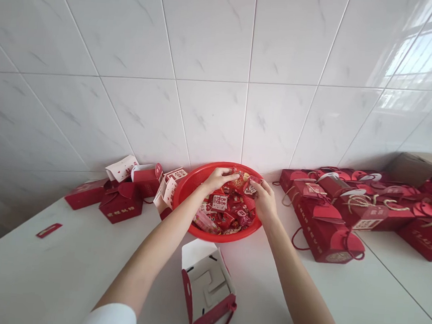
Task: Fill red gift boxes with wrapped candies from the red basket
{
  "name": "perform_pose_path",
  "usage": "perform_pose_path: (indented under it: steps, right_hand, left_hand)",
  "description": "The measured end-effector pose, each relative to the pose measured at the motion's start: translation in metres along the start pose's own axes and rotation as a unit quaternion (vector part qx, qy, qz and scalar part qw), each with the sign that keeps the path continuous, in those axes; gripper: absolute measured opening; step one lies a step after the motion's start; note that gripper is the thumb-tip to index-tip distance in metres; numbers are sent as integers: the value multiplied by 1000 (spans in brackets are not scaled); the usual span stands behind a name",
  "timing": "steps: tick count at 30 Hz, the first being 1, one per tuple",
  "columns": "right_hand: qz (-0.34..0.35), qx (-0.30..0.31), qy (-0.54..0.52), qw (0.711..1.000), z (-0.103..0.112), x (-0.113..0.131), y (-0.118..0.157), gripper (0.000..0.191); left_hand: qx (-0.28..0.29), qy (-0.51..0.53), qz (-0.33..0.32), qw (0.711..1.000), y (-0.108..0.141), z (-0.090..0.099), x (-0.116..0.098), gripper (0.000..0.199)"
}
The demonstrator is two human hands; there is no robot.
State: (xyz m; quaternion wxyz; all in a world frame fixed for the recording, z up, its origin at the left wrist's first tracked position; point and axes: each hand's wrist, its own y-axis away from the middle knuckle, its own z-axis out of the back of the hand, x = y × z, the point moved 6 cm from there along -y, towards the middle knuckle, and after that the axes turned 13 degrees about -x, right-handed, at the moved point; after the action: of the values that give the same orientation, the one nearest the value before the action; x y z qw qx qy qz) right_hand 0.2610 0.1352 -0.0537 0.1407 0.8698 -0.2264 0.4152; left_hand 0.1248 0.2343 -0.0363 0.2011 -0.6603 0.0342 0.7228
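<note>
Both hands are over a red plastic basket [188, 177] filled with wrapped sweets [220, 202]. Between the thumb and fingers of my left hand [217, 178] is a red candy packet [240, 178] with gold print, above the far side of the basket. My right hand [266, 200] pinches a second red wrapped candy [252, 188] close beside it, near the right rim. In front of the basket, between my forearms, stands an open red gift box [208, 287]. Its white inside shows nothing in it, its flap is raised, and a red cord handle hangs at its near right corner.
Many red gift boxes [316, 226] with cord handles crowd the right side of the white table [86, 266]. More small red boxes [121, 201] stand at the left back. A small red strip [48, 230] lies far left. A tiled wall [212, 116] rises behind.
</note>
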Motion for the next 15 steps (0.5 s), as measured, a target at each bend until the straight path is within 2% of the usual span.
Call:
perform_pose_path:
  steps: [3,6,9,12,15]
  right_hand:
    - [-35,61,54,996,-5,-5,4,28]
    - [-34,54,56,996,-4,-4,4,29]
    - [-5,7,7,1000,0,0,1,28]
    - [-6,-23,-29,999,1,0,-1,28]
    - [-12,-34,-35,999,2,0,-2,28]
  left_hand:
    - [44,11,-8,999,4,-10,-2,50]
    - [51,1,-2,999,4,-15,-4,53]
    - [-36,-148,33,988,-1,0,1,51]
    - [-126,-324,82,934,-4,30,10,36]
    - [-161,-395,114,897,-3,55,21,26]
